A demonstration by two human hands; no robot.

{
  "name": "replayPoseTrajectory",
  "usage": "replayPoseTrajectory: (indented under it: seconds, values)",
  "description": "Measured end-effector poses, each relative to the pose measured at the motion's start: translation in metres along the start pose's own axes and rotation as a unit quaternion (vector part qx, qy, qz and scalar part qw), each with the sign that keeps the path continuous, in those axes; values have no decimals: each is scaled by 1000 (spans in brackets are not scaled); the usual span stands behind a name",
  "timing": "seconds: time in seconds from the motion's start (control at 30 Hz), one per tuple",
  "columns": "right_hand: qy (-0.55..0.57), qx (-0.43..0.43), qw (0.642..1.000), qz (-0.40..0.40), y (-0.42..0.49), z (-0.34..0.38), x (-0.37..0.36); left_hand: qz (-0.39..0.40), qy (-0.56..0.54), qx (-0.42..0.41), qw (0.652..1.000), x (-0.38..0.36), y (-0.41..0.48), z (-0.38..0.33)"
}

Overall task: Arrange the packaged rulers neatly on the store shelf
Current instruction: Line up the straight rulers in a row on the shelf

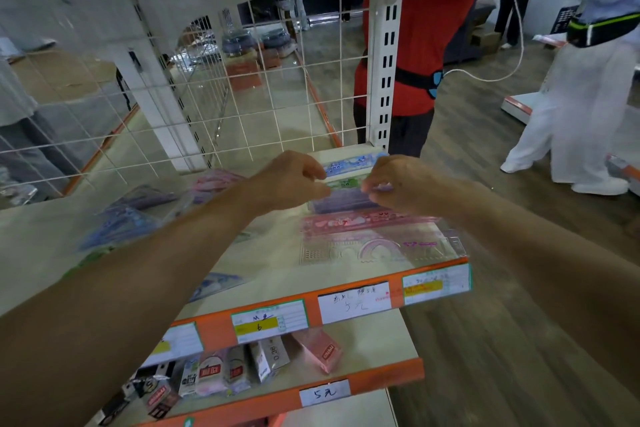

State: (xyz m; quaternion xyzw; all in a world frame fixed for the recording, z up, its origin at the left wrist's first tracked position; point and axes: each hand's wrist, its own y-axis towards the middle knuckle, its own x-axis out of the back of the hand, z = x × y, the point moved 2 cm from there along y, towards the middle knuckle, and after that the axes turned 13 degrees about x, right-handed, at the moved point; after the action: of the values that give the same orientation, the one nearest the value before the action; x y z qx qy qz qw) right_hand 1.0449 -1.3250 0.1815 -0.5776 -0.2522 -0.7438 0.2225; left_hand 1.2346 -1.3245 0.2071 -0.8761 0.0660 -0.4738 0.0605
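Note:
Packaged rulers lie in a row at the right end of the shelf (277,274): a blue one (349,161) at the back, a green one (346,182), a purple one (341,203), then a pink one (374,220) and a clear pack with a rainbow (381,248) at the front. My left hand (291,180) and my right hand (398,184) both reach over the row with curled fingers, pinching the two ends of the green pack. More ruler packs (121,222) lie scattered and blurred on the shelf's left side.
A white wire grid (207,97) backs the shelf, with an upright post (384,80) at its right. Orange price rails (311,305) edge the shelves; small boxed goods (242,367) fill the lower shelf. A person in red (433,45) and one in white (581,97) stand nearby.

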Motion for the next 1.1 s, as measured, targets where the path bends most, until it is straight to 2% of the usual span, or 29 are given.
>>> replayPoseTrajectory:
  seconds: [0.13, 0.23, 0.3, 0.47, 0.6, 0.83, 1.0, 1.1]
  values:
    - [-4, -13, 1000, 16, 2, 2, 3, 20, 70, -19, 997, -9, -3, -4]
    - [0, -14, 1000, -7, -3, 9, 15, 16, 74, -44, 996, -9, -10, -6]
    - [-7, -23, 1000, 5, -11, 14, 24, 25, 66, -48, 996, -6, -16, -4]
    - [-3, -120, 987, 104, -44, 16, 38, 95, 116, -11, 989, -3, -38, 13]
    - [-15, -209, 963, 169, -66, 17, 29, 124, 180, -31, 975, -13, -55, 20]
    - [40, -309, 946, 90, -84, 10, 11, 132, 237, -92, 958, -25, -68, 24]
    - [199, -358, 912, 27, -99, 10, 4, 118, 218, -88, 965, -26, -69, 26]
    - [191, -360, 913, 30, -99, 18, 6, 88, 204, -99, 970, -26, -68, 25]
